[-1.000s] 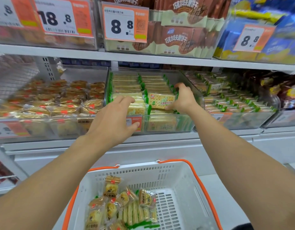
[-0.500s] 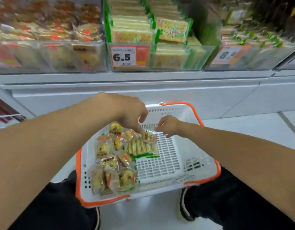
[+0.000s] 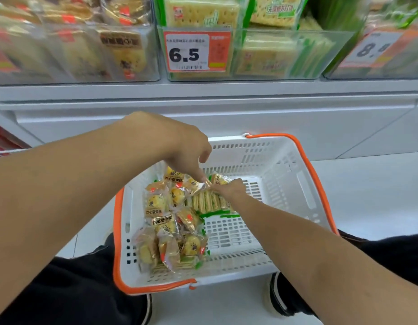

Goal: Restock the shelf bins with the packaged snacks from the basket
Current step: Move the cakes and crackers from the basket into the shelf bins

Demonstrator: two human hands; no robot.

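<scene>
A white basket with an orange rim [image 3: 318, 185] stands on the floor between my knees. Its left half holds several clear-wrapped yellow pastry packets [image 3: 155, 203]. Green-edged cracker packs [image 3: 207, 204] lie beside them near the middle. My left hand [image 3: 187, 152] reaches down into the basket and pinches the crinkled wrapper of a pastry packet [image 3: 195, 184] with its fingertips. My right hand [image 3: 229, 190] comes in from the right, its fingers curled over the far end of the cracker packs. The two hands nearly touch. Above, the cracker bin [image 3: 273, 55] is on the shelf.
A pastry bin [image 3: 86, 52] stands left of the cracker bin and another bin [image 3: 379, 52] right of it. A 6.5 price tag [image 3: 196, 52] hangs on the cracker bin's front. The white shelf ledge [image 3: 203, 92] juts out above the basket. My shoes flank the basket.
Both hands left the cracker bin on the shelf and dropped into the basket. My view tilted down. The hands have closed in on the packets near the basket's middle.
</scene>
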